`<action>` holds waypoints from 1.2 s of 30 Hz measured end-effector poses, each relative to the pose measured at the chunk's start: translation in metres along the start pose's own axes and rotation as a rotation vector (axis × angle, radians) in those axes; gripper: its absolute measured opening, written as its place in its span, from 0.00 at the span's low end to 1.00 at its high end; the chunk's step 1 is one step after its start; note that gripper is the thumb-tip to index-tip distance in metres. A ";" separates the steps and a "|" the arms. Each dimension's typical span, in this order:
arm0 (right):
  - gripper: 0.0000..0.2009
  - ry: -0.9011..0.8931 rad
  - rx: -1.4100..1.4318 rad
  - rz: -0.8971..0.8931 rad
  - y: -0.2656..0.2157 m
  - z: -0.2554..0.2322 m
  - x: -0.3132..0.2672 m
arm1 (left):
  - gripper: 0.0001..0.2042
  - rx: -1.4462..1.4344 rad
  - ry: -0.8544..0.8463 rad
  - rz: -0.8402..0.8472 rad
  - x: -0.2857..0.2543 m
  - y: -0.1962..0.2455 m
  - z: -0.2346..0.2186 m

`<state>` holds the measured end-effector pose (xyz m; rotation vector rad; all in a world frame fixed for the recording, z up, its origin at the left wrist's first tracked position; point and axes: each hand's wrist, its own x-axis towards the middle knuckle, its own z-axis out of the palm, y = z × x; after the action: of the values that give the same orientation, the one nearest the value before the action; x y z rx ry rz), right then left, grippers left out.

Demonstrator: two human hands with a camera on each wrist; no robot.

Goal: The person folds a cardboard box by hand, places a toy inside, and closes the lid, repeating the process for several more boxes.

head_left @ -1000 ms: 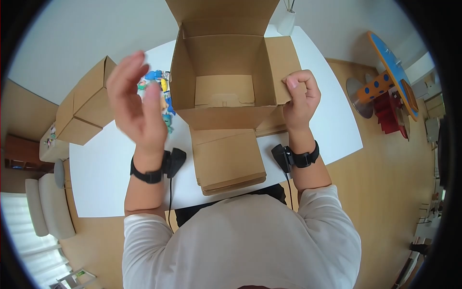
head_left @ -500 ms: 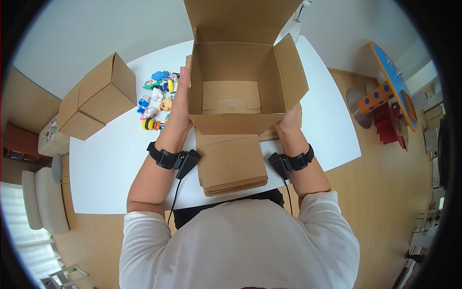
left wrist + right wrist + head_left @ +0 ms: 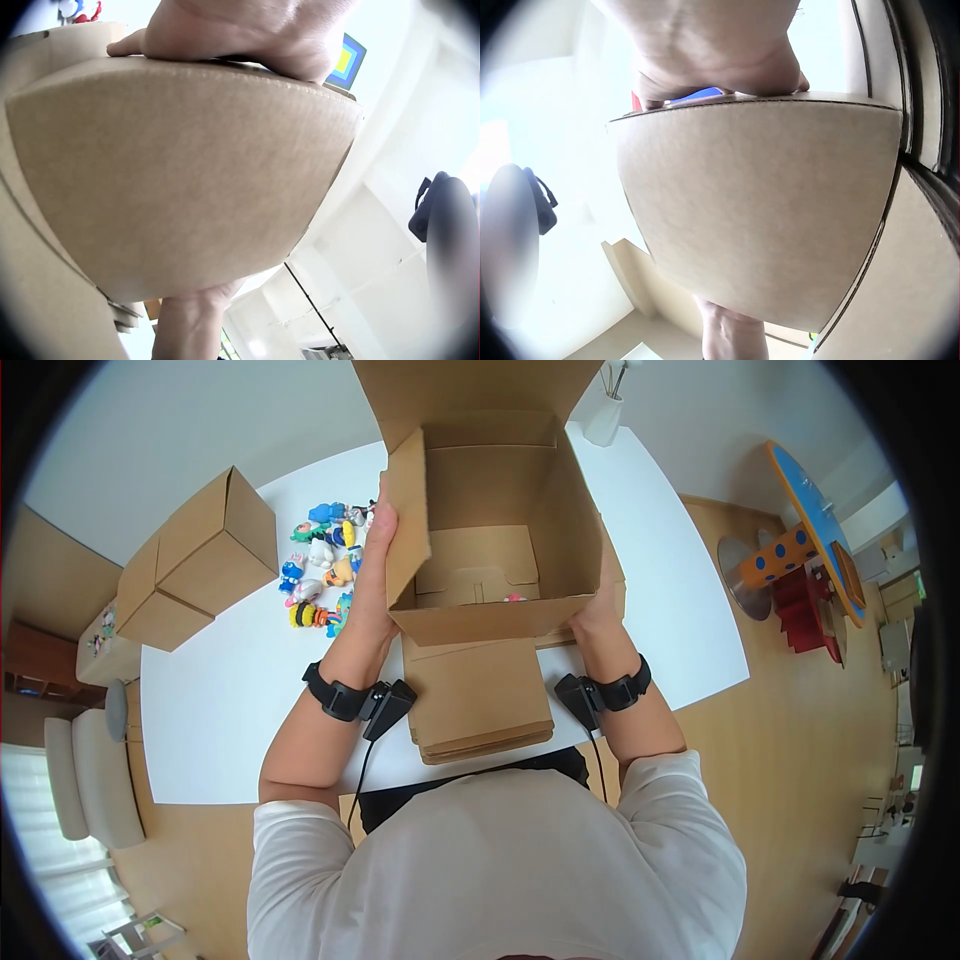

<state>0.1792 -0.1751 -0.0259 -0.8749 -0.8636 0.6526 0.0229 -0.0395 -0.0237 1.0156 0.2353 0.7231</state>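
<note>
An open cardboard box [image 3: 480, 505] faces me in the head view, its back flap standing up and a side flap on the left bent inward. My left hand [image 3: 377, 575] presses flat along the box's left side, fingers straight. Against the right side rests my right hand [image 3: 598, 615], mostly hidden behind the wall; its palm lies on the cardboard [image 3: 757, 202] in the right wrist view. A small pink object [image 3: 513, 598] peeks over the front edge inside the box. Several toy figurines [image 3: 322, 565] lie just left of my left hand.
A stack of flat cardboard pieces [image 3: 480, 700] lies in front of the box on the white table [image 3: 215, 710]. Another cardboard box [image 3: 200, 560] stands at the left edge. A white vase [image 3: 603, 422] stands at the back right.
My left hand came down from the air onto the box's left side, and my right hand went from the right flap to the right side. The box has since tilted sideways; a pink object now shows inside.
</note>
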 end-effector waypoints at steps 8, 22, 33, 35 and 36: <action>0.41 0.027 0.024 0.080 -0.006 -0.006 0.003 | 0.37 0.099 0.019 -0.040 -0.006 0.015 0.009; 0.34 0.067 -0.084 -0.017 0.005 -0.012 0.004 | 0.20 0.331 -0.004 0.344 0.006 -0.002 -0.009; 0.33 -0.008 0.142 -0.054 0.001 -0.004 0.000 | 0.18 0.067 -0.071 0.360 -0.003 0.005 -0.003; 0.33 -0.007 0.107 -0.058 -0.001 -0.005 -0.001 | 0.17 0.235 -0.086 0.345 -0.001 0.008 -0.007; 0.33 -0.007 0.089 -0.061 -0.002 -0.005 0.000 | 0.16 0.319 -0.094 0.338 0.000 0.011 -0.010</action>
<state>0.1838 -0.1781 -0.0256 -0.7635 -0.8579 0.6364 0.0128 -0.0289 -0.0200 1.4106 0.0977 0.9600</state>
